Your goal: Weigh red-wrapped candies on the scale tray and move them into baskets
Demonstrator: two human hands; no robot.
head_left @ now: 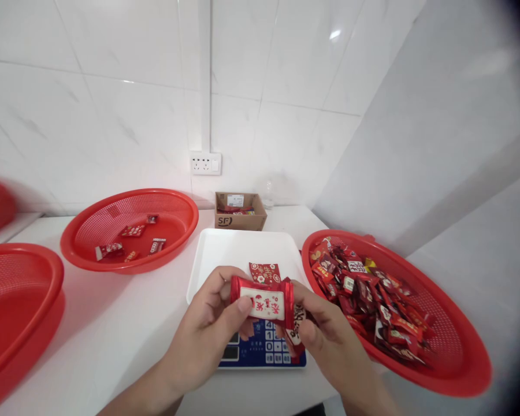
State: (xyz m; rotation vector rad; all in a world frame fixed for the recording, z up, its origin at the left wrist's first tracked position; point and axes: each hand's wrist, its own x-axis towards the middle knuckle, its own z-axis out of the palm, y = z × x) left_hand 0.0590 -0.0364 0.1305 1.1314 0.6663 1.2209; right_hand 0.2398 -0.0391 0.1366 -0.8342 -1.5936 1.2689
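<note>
My left hand (203, 329) is closed on a red snack packet (266, 304) with a white label, its thumb pressed on the label. My right hand (329, 335) grips another, darker snack packet (295, 328) with white lettering, partly covered by its fingers and the first packet. Just behind them a red patterned packet (264, 271) shows; whether it is held or lies on the tray I cannot tell. Both hands are over a digital scale with a white weighing tray (225, 248) and a blue keypad panel (277, 346), which the hands partly hide.
To the right, a red basket (463, 370) holds many wrapped snacks. A red basket (130, 196) at back left has several packets in it. Another red basket (39, 254) is cut off at the left. A cardboard box (247, 222) with packets stands behind the scale, below a wall socket (205, 163).
</note>
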